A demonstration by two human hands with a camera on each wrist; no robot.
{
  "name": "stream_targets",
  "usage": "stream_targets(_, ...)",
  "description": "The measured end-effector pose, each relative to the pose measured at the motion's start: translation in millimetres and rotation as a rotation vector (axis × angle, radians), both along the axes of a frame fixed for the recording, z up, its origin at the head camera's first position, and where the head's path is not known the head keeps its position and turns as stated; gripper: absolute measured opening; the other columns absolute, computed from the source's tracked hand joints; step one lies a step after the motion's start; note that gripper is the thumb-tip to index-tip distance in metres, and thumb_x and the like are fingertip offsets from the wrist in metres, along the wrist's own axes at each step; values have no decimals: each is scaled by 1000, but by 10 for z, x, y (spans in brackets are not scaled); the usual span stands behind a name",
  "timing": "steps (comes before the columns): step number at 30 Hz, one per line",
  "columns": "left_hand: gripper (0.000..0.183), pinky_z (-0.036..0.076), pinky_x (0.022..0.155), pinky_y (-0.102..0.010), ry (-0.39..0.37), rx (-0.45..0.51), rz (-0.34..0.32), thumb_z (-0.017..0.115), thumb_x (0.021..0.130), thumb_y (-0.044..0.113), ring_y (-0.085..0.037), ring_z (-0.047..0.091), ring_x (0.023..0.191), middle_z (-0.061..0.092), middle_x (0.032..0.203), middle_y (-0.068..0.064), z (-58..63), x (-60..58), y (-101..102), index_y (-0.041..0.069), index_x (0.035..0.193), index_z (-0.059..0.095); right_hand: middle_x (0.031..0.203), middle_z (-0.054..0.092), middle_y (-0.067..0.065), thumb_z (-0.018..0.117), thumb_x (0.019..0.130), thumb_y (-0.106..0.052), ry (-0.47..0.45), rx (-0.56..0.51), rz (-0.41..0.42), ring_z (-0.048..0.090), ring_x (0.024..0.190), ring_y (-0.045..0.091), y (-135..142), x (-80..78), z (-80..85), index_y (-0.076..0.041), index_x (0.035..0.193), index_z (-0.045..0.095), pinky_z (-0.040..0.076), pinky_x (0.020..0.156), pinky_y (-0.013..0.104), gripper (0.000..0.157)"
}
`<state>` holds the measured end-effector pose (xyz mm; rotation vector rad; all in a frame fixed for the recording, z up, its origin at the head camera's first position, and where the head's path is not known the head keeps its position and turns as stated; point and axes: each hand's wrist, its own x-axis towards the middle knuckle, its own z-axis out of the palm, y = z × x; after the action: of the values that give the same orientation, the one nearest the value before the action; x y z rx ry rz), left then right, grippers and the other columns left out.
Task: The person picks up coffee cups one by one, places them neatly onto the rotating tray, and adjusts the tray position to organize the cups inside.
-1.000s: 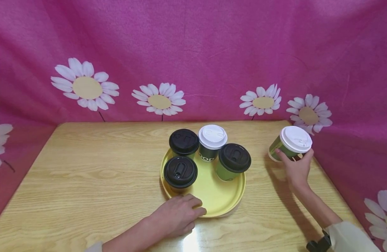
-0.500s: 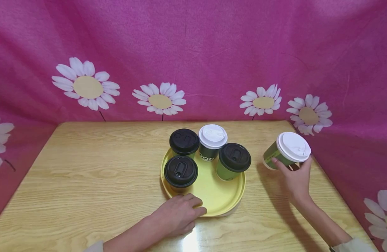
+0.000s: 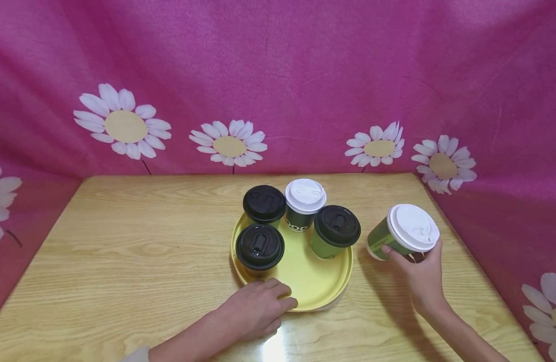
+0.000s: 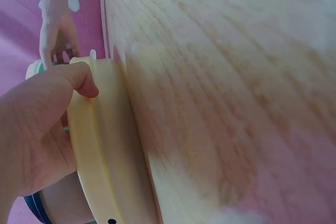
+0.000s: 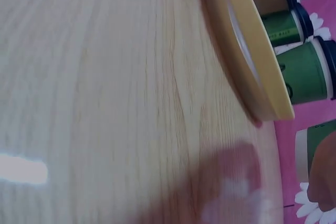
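My right hand [image 3: 424,281] grips a green paper coffee cup [image 3: 382,239] with a white lid, just to the right of the round yellow tray [image 3: 311,284]. That cup tilts, its lid leaning right, and its shadow falls on the table. In the right wrist view, part of the same hand [image 5: 323,177] shows at the right edge. My left hand [image 3: 259,307] holds the tray's near rim; the left wrist view has its thumb [image 4: 86,85] over the outer wall. Three black-lidded cups [image 3: 336,229] and a white-lidded dark cup [image 3: 305,198] stand upright on the tray.
The wooden table [image 3: 137,251] extends on both sides of the tray. A pink cloth [image 3: 296,90] printed with daisies hangs behind the table and along its sides. A bright reflection lies on the wood near the front edge.
My right hand has carried the white-lidded green cup left and nearer to me, closer to the tray. The left hand, the tray and its cups have stayed in place.
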<state>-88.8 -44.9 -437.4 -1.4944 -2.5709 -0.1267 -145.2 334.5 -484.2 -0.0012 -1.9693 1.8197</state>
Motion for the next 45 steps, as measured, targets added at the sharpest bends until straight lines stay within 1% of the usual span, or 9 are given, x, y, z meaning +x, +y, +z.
stream_targets(7, 26, 49, 69, -26, 3, -1, 0, 64, 76, 22, -14, 54, 94, 57, 104, 3, -7, 6, 8, 23, 102, 61, 137, 32, 15, 74, 64, 15, 81, -37, 112, 41, 120, 29, -49, 116, 58, -18, 141, 23, 39, 97, 26, 98)
stream_targets(11, 26, 49, 69, -26, 6, 0, 0, 64, 76, 22, -14, 54, 93, 57, 103, 3, -5, 12, 8, 23, 101, 61, 137, 30, 18, 71, 65, 17, 108, -46, 173, 41, 121, 29, -154, 219, 189, -14, 141, 21, 38, 98, 27, 96)
stream_targets(14, 25, 49, 69, -25, 9, 4, -1, 64, 76, 22, -14, 54, 93, 57, 103, 3, -4, 14, 8, 23, 101, 61, 136, 32, 18, 68, 65, 20, 126, -77, 227, 42, 120, 28, -282, 315, 322, -10, 140, 22, 38, 97, 26, 93)
stream_targets(17, 25, 49, 70, -26, 17, 9, -1, 63, 76, 22, -14, 54, 93, 57, 103, 3, -7, 17, 7, 22, 101, 61, 135, 33, 17, 64, 67, 23, 99, -99, 254, 43, 120, 25, -484, 444, 539, -8, 139, 23, 36, 99, 24, 89)
stream_targets(21, 24, 49, 69, -26, 27, 17, -2, 63, 77, 22, -14, 54, 93, 57, 103, 3, -15, 22, 5, 22, 101, 61, 131, 37, 15, 62, 66, 25, 51, -46, 249, 44, 117, 20, -751, 604, 796, -7, 139, 24, 35, 99, 22, 88)
stream_targets(28, 25, 49, 71, -26, 22, 17, -2, 64, 77, 23, -14, 54, 95, 57, 105, 3, -15, 26, 0, 22, 102, 60, 131, 38, 11, 66, 60, 27, 37, 80, 245, 43, 117, 18, -926, 715, 809, -6, 139, 24, 33, 100, 21, 95)
stream_targets(33, 26, 49, 72, -26, 24, 10, -7, 64, 77, 23, -14, 54, 95, 57, 105, 3, -13, 21, 2, 22, 103, 60, 130, 38, 13, 69, 58, 25, 85, 120, 270, 41, 117, 19, -1016, 760, 804, -3, 138, 25, 31, 100, 20, 96)
stream_targets(40, 26, 49, 71, -27, 33, 10, -2, 63, 77, 23, -15, 54, 95, 57, 105, 2, -24, 20, 8, 22, 103, 61, 130, 40, 9, 77, 58, 14, -1, 248, 272, 41, 117, 16, -1141, 780, 780, -7, 139, 27, 34, 97, 19, 97)
stream_targets(45, 25, 49, 70, -28, 49, 15, -5, 64, 76, 23, -15, 54, 94, 57, 102, 3, -28, 18, 8, 21, 101, 61, 130, 41, 6, 81, 61, 6, -43, 310, 311, 41, 118, 17, -1203, 765, 729, -11, 138, 29, 33, 98, 20, 95)
